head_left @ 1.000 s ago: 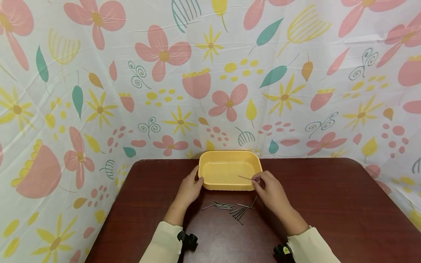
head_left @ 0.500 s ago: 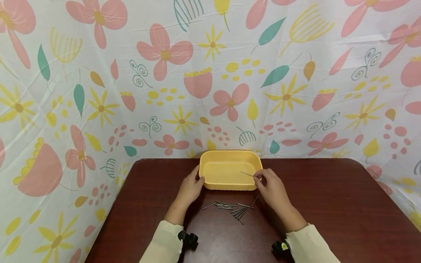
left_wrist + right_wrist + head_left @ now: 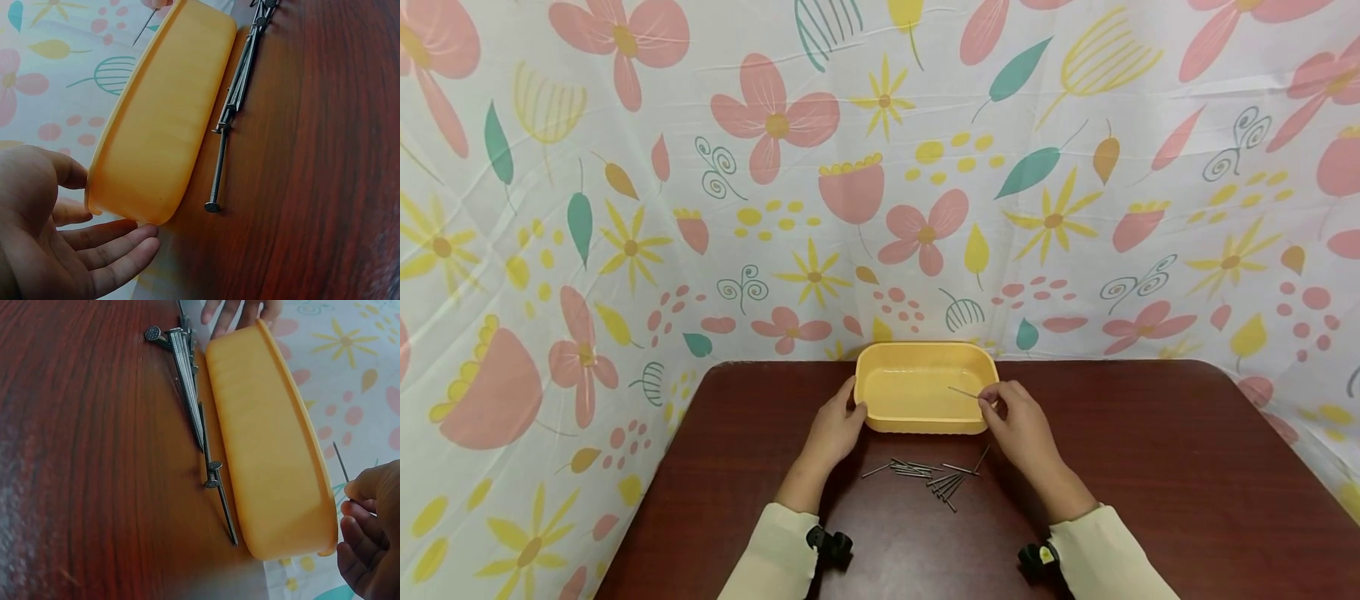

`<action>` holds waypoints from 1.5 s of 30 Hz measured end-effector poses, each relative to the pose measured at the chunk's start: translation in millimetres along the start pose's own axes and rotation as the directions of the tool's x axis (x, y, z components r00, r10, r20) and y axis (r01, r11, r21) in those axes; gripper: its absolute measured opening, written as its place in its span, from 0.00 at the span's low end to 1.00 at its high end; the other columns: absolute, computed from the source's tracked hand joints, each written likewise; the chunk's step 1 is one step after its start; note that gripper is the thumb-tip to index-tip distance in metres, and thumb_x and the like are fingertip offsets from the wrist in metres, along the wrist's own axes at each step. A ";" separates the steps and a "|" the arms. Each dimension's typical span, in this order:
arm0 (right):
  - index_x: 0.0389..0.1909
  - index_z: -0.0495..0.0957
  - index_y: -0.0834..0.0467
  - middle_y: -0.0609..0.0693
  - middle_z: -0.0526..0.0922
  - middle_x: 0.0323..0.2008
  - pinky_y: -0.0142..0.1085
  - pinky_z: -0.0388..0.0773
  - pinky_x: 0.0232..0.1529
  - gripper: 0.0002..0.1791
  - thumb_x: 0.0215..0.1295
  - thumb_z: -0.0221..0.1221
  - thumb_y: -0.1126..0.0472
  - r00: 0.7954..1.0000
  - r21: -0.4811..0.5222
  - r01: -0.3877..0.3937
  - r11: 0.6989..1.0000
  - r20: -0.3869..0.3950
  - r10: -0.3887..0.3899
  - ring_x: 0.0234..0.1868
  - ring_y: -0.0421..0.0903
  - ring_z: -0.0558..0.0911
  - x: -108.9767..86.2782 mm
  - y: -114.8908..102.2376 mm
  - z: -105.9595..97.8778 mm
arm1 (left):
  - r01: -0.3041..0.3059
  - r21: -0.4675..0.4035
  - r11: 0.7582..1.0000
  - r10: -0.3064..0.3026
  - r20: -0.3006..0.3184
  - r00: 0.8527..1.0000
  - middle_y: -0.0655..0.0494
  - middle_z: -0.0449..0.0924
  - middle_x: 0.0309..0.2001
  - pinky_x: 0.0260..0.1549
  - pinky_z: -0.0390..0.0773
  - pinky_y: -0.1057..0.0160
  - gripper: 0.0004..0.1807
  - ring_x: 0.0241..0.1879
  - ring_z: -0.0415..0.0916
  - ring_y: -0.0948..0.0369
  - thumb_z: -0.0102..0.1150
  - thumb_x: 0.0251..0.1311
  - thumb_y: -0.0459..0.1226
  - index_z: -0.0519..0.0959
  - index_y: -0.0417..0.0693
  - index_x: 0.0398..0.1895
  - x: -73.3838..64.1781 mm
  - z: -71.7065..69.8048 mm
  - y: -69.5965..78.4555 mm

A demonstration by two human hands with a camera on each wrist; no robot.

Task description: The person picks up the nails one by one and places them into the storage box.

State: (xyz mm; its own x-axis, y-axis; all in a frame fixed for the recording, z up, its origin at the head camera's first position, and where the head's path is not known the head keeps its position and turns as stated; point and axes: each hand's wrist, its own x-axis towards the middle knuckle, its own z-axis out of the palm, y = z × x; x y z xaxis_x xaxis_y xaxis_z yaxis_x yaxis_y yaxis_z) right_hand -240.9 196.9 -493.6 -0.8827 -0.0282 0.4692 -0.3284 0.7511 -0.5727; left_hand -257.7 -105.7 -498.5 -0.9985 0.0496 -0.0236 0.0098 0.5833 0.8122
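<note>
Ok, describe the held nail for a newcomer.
On the brown table, find the yellow tray. At its right end, the right hand pinches the nail. Unlike the other nails, which lie on the table, it is held up.

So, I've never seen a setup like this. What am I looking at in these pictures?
There's no robot here, just a person's two bare hands. The wide picture comes from a camera worn on the head, looking forward and down. The two tilted close-ups come from cameras worn on each wrist.

On the dark reddish table sit a yellow tray and, on its near side, a loose group of metal nails. Behind hangs a flowered cloth.

The left hand holds the tray's left end. The right hand pinches a single nail over the tray's right side.
</note>
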 end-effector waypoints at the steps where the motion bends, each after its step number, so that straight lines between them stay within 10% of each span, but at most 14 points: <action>1: 0.38 0.82 0.58 0.52 0.78 0.35 0.35 0.72 0.33 0.03 0.66 0.65 0.64 1.000 0.002 0.001 1.000 0.001 -0.001 0.31 0.44 0.74 0.0 0.1 0.1 | -0.001 -0.001 1.000 0.001 0.000 1.000 0.50 0.84 0.46 0.38 0.77 0.59 0.34 0.37 0.79 0.61 0.48 0.73 0.48 0.57 0.55 0.80 0.0 0.1 -0.1; 11: 0.58 0.77 0.61 0.59 0.72 0.54 0.37 0.76 0.36 0.21 0.66 0.66 0.60 1.000 0.025 -0.001 1.000 0.017 0.001 0.42 0.50 0.78 -2.3 0.5 -0.8 | 0.000 0.002 1.000 0.000 0.003 1.000 0.50 0.84 0.47 0.39 0.77 0.58 0.34 0.38 0.80 0.60 0.48 0.73 0.48 0.57 0.55 0.80 0.1 0.6 0.6; 45: 0.55 0.79 0.61 0.57 0.77 0.50 0.46 0.78 0.43 0.20 0.64 0.67 0.61 0.999 0.033 0.048 0.998 0.018 -0.049 0.43 0.50 0.81 -14.9 -4.2 -6.1 | -0.002 0.007 1.000 0.002 0.005 1.000 0.49 0.84 0.39 0.36 0.75 0.60 0.34 0.33 0.77 0.61 0.48 0.74 0.47 0.56 0.53 0.81 0.3 2.2 0.6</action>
State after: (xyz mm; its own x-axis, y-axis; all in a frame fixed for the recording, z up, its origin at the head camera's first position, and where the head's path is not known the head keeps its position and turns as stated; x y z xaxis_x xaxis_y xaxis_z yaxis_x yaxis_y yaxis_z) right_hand -224.3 198.2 -494.0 -0.8715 -0.0770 0.4843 -0.3816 0.7268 -0.5711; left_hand -257.8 -103.6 -499.3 -0.9982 0.0544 -0.0250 0.0118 0.5886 0.8083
